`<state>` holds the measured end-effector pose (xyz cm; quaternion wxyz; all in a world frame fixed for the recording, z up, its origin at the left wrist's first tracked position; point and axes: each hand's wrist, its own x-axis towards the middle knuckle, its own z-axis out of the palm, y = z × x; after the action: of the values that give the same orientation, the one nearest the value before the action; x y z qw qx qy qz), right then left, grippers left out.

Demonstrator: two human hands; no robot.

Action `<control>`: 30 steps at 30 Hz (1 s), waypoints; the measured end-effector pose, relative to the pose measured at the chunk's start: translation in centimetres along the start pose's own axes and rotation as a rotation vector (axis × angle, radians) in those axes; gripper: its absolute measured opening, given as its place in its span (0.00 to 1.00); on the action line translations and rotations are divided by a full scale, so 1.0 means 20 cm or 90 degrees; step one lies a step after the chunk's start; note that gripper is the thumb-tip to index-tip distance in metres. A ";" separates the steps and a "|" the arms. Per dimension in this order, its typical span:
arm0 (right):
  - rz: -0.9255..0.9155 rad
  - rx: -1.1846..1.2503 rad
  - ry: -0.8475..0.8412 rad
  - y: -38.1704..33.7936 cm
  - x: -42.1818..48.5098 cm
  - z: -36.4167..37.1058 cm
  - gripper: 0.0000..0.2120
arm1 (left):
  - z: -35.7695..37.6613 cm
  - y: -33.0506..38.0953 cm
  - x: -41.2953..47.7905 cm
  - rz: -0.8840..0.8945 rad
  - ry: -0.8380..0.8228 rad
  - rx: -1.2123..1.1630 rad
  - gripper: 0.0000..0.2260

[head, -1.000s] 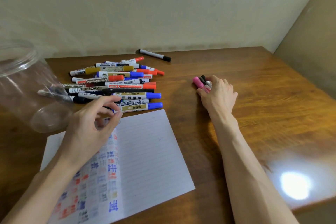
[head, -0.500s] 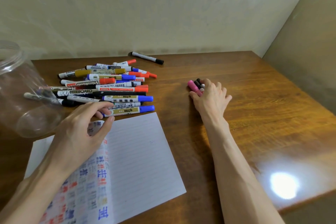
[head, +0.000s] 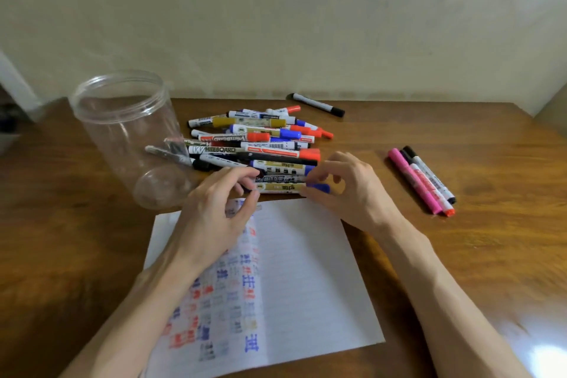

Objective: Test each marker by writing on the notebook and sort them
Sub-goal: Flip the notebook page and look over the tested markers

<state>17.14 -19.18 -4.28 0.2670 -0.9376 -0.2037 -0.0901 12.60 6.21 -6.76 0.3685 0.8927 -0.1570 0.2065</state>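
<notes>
Currently in hand: gold-labelled marker (head: 280, 187), lying crosswise at the near side of the pile, just beyond the notebook's far edge; whether it is lifted off the table cannot be told.
Left hand (head: 214, 218): thumb and fingertips pinch the marker's left end, with the wrist over the notebook's left page.
Right hand (head: 349, 196): thumb and forefinger pinch the marker's blue cap (head: 320, 187), other fingers loosely curled above it.
Notebook (head: 306, 270): open near the table's near edge; the left page is covered in blue, red, gold and dark test marks, and the right page is lined white.
Marker pile (head: 254, 144): many markers with red, blue, black and gold caps, heaped mid-table toward the far edge, mostly lying left to right.
Sorted group: pink marker (head: 411, 182), red-tipped marker (head: 429, 193) and black-capped marker (head: 434, 178), side by side and touching, toward the table's right edge, well apart from the pile.
Lone marker (head: 317, 105): black-capped, at the far edge behind the pile.
Jar (head: 122, 132): clear plastic, mouth open, toward the left edge, just beside the pile; a few markers show through its wall.
Table (head: 475, 255): brown wood, glossy, with a bright glare at the near right corner.
</notes>
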 end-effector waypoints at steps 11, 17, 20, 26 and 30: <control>-0.024 -0.113 0.001 -0.02 0.00 0.09 0.14 | 0.01 -0.01 0.01 0.007 0.002 0.016 0.14; -0.036 -0.082 0.034 0.02 0.02 0.08 0.10 | 0.00 0.00 0.01 0.000 0.032 -0.001 0.19; 0.032 0.088 0.030 -0.01 0.02 0.07 0.08 | 0.00 0.03 0.01 -0.005 0.037 -0.024 0.22; 0.069 0.530 -0.039 -0.18 -0.02 0.14 0.11 | -0.01 0.07 0.00 0.012 -0.028 -0.074 0.23; 0.097 0.645 -0.055 -0.24 -0.03 0.17 0.12 | -0.02 0.07 0.00 0.022 -0.019 -0.084 0.18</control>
<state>14.71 -13.81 -5.18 0.6847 -0.7059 -0.1636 0.0785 11.92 5.56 -5.67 0.4204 0.8667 -0.1909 0.1889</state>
